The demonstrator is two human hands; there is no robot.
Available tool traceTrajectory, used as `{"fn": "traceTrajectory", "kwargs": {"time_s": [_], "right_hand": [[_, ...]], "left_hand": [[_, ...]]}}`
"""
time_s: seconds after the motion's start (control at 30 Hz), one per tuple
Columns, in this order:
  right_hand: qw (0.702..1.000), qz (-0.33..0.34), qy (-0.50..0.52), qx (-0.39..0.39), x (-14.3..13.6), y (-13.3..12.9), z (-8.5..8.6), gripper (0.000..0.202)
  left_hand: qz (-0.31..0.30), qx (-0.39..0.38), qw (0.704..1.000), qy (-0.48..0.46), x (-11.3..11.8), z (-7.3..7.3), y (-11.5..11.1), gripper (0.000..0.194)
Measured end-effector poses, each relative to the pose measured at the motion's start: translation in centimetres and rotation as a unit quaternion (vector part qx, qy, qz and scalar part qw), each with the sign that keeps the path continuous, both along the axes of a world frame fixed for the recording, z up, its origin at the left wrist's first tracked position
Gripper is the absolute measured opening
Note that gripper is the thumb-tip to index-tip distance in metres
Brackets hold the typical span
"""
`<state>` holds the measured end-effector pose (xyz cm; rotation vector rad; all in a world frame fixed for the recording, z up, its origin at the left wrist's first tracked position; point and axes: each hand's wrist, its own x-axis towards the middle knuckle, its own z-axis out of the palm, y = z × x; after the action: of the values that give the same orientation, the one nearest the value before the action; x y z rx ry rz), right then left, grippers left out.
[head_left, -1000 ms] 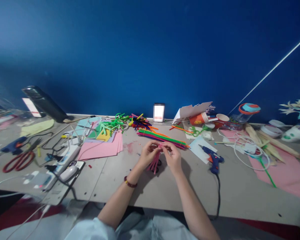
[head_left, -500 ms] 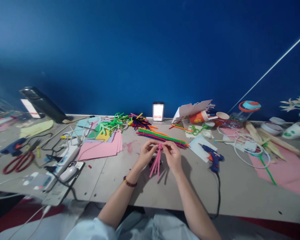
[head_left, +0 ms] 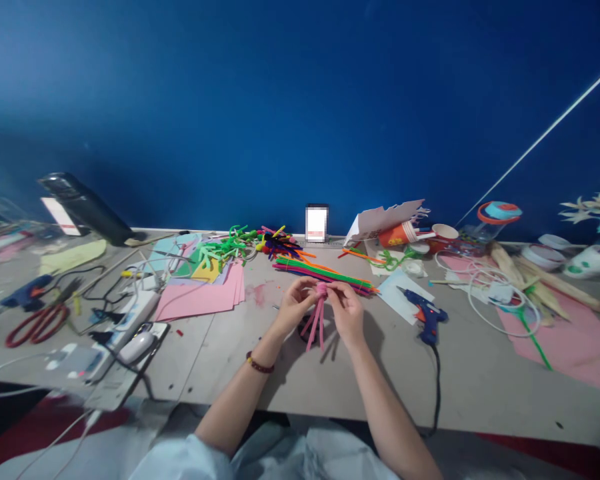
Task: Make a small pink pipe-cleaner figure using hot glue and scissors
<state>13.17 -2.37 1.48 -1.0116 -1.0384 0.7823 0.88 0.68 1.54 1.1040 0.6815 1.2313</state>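
Between my two hands hangs a bundle of pink pipe cleaners (head_left: pixel 319 320), its knotted top pinched and several loose ends pointing down toward me. My left hand (head_left: pixel 297 305), with a beaded bracelet at the wrist, grips the knot from the left. My right hand (head_left: pixel 347 311) pinches the same knot from the right. Just beyond my fingers lies a row of straight coloured pipe cleaners (head_left: pixel 325 275). A small dark round object is partly hidden behind the pink ends.
A blue glue gun (head_left: pixel 431 320) with a cord lies to the right. Pink paper (head_left: pixel 197 300), a power strip (head_left: pixel 130 320), red-handled scissors (head_left: pixel 37 325) and a dark bottle (head_left: pixel 93 210) are leftward. A phone (head_left: pixel 317 223) stands against the wall.
The pink bundle has turned slightly between my fingers, and its hanging ends have shifted a little to the right. Both hands keep almost the same place.
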Motion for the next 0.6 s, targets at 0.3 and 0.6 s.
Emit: {"fn": "traceTrajectory", "kwargs": {"time_s": [0.3, 0.6], "right_hand": [[0.994, 0.027, 0.084, -0.069, 0.0, 0.5, -0.9, 0.031], [0.994, 0.054, 0.059, -0.076, 0.2, 0.9, -1.6, 0.030]], "left_hand": [[-0.027, -0.111, 0.989, -0.093, -0.1, -0.3, 0.5, 0.037], [0.020, -0.038, 0.999, -0.006, 0.2, -0.7, 0.2, 0.027]]}}
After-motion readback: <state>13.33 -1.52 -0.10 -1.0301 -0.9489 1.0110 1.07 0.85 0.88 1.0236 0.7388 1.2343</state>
